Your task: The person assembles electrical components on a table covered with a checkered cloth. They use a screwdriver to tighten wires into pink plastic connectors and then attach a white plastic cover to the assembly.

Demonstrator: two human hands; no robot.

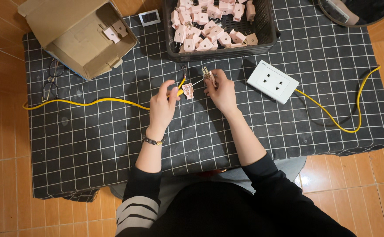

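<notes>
My left hand (163, 104) grips a screwdriver with a yellow handle (179, 89), its thin shaft pointing right toward a small plug part (208, 73) pinched in the fingers of my right hand (222, 91). A pink plug half (188, 91) lies on the cloth between the two hands. A yellow cable (87, 103) runs left from under my left hand.
A black basket (266, 27) full of several pink plugs stands at the back. An open cardboard box (80, 33) with two pink plugs sits back left, glasses (51, 81) beside it. A white socket block (272, 81) on a yellow cable (332, 117) lies right. Black grid cloth (91, 145) covers the table.
</notes>
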